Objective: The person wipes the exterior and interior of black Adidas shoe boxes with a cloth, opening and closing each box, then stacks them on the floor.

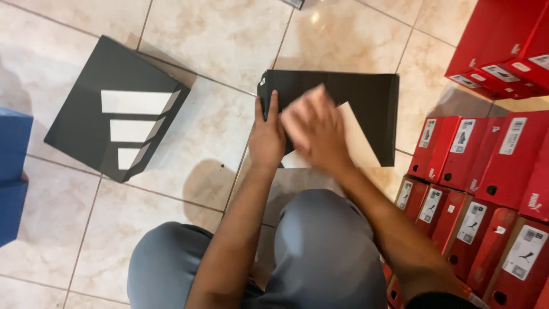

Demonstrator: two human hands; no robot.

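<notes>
Fingers (273, 109) of the left hand (266, 137) lying straight and together, flat on the near-left rim of an open black box (372, 94), thumb (258, 111) hooked over its left wall; pressing rather than clasping. Fingers (311, 106) of the right hand (313, 130) blurred, spread loosely over a sheet of pale paper (357, 140) inside the box; whether pinching the sheet or only resting on it, cannot tell.

Going left to right across the tiled floor (217, 34): at the far left edge, a blue box (12, 171), partly cut off. Next, a black lid (117, 109) with three white slanted bars, lying tilted and well apart from both hands. Then the open black box at centre, directly beneath the fingers, its paper corner poking out past the right hand towards the near-right wall. Below the box, grey-trousered knees (326, 246), both forearms reaching forward over them. At the right, stacked red boxes (480, 171) with white labels on their ends, just beside the black box, more of them higher up in the corner.
</notes>
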